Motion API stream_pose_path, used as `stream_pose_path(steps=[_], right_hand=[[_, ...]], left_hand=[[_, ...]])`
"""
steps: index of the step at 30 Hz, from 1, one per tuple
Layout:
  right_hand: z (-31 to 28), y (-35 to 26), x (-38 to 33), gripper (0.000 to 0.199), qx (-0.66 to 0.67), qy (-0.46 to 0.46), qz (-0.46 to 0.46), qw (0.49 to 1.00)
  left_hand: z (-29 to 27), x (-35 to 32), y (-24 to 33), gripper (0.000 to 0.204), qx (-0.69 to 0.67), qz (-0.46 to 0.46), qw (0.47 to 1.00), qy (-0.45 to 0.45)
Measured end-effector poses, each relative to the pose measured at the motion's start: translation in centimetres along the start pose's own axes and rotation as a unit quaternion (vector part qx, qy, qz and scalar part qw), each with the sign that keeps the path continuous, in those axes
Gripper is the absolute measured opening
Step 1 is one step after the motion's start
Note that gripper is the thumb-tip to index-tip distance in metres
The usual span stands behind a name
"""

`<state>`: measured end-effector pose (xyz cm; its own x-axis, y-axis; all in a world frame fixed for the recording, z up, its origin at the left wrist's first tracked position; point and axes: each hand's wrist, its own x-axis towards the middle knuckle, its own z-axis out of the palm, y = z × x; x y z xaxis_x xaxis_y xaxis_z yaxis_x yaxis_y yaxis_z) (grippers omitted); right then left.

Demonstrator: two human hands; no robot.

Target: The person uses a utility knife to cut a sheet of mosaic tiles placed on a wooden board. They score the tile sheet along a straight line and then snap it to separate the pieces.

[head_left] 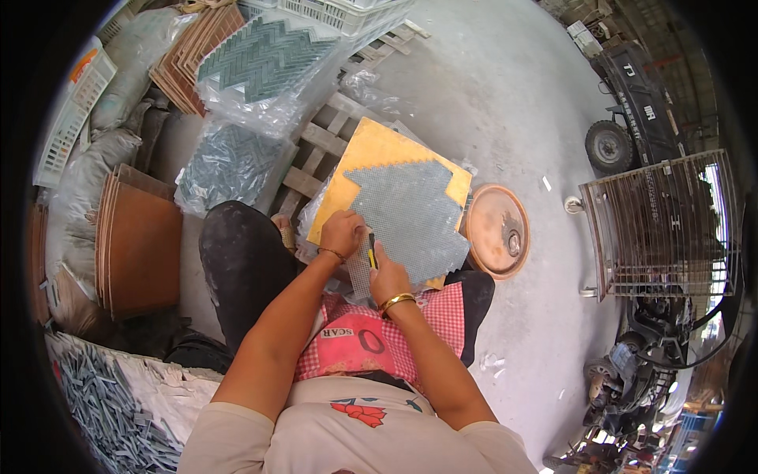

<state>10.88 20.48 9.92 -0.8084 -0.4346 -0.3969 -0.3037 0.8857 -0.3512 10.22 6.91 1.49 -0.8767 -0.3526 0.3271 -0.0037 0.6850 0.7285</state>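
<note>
A grey mesh-backed mosaic tile sheet [410, 209] with a stepped, jagged outline lies on a yellow board [369, 146] before my knees. My right hand [388, 278] is closed round a yellow and black utility knife [372, 253], its tip end at the sheet's left edge. Beside it, my left hand [343, 234] is closed on the mesh edge, just left of the knife. A loose flap of mesh [359, 276] hangs past the tiles under both hands, toward my lap. The blade itself is too small to make out.
Plastic-wrapped stacks of green herringbone tile sheets [264, 63] stand at the far left by a wooden pallet [320, 138]. Brown boards [142, 241] lean at the left; loose tile strips [118, 411] fill the near left. A round orange lid [493, 217] and a wheeled rack [659, 229] are right.
</note>
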Motion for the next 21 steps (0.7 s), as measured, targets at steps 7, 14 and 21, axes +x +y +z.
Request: stream_pose_path(steps=[7, 14, 21], right_hand=[[0.4, -0.3, -1.4, 0.061, -0.004, -0.025, -0.009, 1.000], [0.8, -0.5, -2.5, 0.061, 0.020, -0.013, -0.020, 1.000], [1.3, -0.6, -3.5, 0.062, 0.031, -0.044, -0.013, 0.998]], left_hand=[[0.1, 0.0, -0.3, 0.002, -0.001, -0.016, 1.000, -0.002], [0.0, -0.1, -0.5, 0.002, -0.011, -0.024, 1.000, -0.006], [-0.2, 0.1, -0.1, 0.002, -0.029, -0.030, 0.999, -0.004]])
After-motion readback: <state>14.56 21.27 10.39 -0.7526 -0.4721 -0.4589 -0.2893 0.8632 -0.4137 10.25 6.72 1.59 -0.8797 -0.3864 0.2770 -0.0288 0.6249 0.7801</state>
